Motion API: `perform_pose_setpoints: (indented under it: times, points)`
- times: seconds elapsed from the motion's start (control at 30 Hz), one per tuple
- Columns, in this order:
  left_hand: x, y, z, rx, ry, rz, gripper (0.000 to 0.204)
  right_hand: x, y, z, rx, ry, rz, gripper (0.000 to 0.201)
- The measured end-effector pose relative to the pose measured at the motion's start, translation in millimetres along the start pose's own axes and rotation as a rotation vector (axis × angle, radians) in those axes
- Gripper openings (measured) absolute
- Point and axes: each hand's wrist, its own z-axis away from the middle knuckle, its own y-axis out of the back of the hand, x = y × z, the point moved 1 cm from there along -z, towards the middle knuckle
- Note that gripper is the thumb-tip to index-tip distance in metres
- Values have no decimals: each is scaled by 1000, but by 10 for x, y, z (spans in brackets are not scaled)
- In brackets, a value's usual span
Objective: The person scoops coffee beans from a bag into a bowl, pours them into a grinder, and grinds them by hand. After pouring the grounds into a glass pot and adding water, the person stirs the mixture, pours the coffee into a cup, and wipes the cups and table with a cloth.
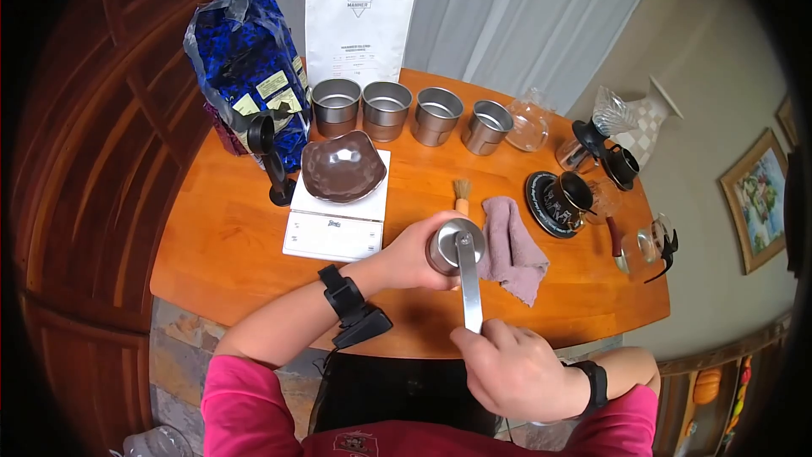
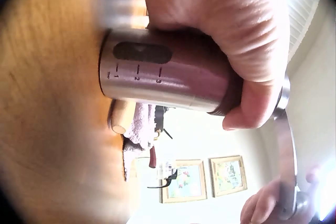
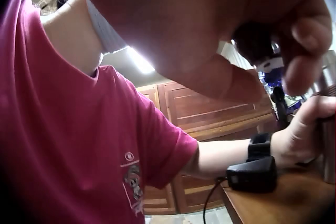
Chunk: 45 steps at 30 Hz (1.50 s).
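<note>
A steel hand grinder (image 1: 447, 247) stands at the table's front middle, its crank handle (image 1: 469, 292) pointing toward the person. The left hand (image 1: 414, 251) grips the grinder's body; in the left wrist view that hand (image 2: 231, 35) wraps the upper part of the cylinder (image 2: 157, 74), above a dark oval and the marks 1, 2, 3. The right hand (image 1: 520, 370) holds the crank's outer end. In the right wrist view the right hand's (image 3: 210, 30) fingers curl round a dark knob (image 3: 254, 43).
A white scale (image 1: 334, 235) bears a brown dish (image 1: 342, 167) at left. Several steel cups (image 1: 386, 110) line the back before two bags. A brush (image 1: 462, 192) and pink cloth (image 1: 512, 245) lie beside the grinder; a black cup (image 1: 575, 193) and glassware are at right.
</note>
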Motion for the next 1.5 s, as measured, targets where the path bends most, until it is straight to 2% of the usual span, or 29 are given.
perform_pose_setpoints:
  times: [0.13,0.17,0.23,0.27,0.37,0.4,0.43,0.5,0.57,0.67,0.77,0.87,0.9,0.97,1.0,1.1,1.2,1.23,1.3,1.4,1.5]
  points:
    - [53,-51,1,-21,155,90,66,-229,-15,-169,-23,89,193,23]
    - [39,-78,2,-17,-16,-84,63,-294,-42,-222,-19,117,264,20]
    - [76,-125,-8,-90,-221,-198,61,-376,-139,-342,20,168,331,12]
    - [82,-117,-4,-102,-207,-202,61,-429,-157,-404,7,158,349,11]
    - [153,-99,48,-56,16,27,60,-435,-148,-612,-16,150,289,10]
    - [155,-97,47,-37,-7,-36,60,-418,-136,-694,-10,150,268,10]
    - [106,-78,30,-20,-122,-56,61,-400,-126,-763,-5,148,247,10]
    - [174,-43,16,-56,139,111,62,-303,-140,-903,-36,162,105,12]
    - [213,-61,19,-27,182,165,57,-153,-102,-1101,-61,230,34,14]
    - [232,-57,35,-98,218,78,55,28,-141,-1375,-41,252,-12,16]
    - [204,-51,33,-202,253,-44,53,149,-130,-1574,-192,213,5,17]
    - [191,-68,-5,-164,207,-204,52,347,-2,-1716,-310,136,-17,20]
    - [159,-72,-18,-54,65,-151,49,428,33,-1758,-338,118,-26,21]
    - [60,-72,-62,-91,6,-60,56,593,44,-1810,-347,23,-3,24]
    - [48,-74,-53,-62,26,-44,59,686,92,-1815,-327,5,-22,25]
    - [89,-78,-27,-23,94,-2,65,974,137,-1822,-380,-208,-28,30]
    - [93,-47,-30,-43,148,20,68,1338,53,-1633,-213,-207,-144,30]
    - [97,-39,-27,-44,153,17,68,1379,68,-1556,-209,-296,-168,30]
    - [87,-33,-39,-61,162,15,68,1562,-10,-1345,-123,-361,-337,26]
    - [54,-35,-66,-99,163,11,67,1467,-18,-1087,18,-523,-632,23]
    - [30,-73,-48,-123,156,29,63,1678,-201,-1047,116,-131,-702,19]
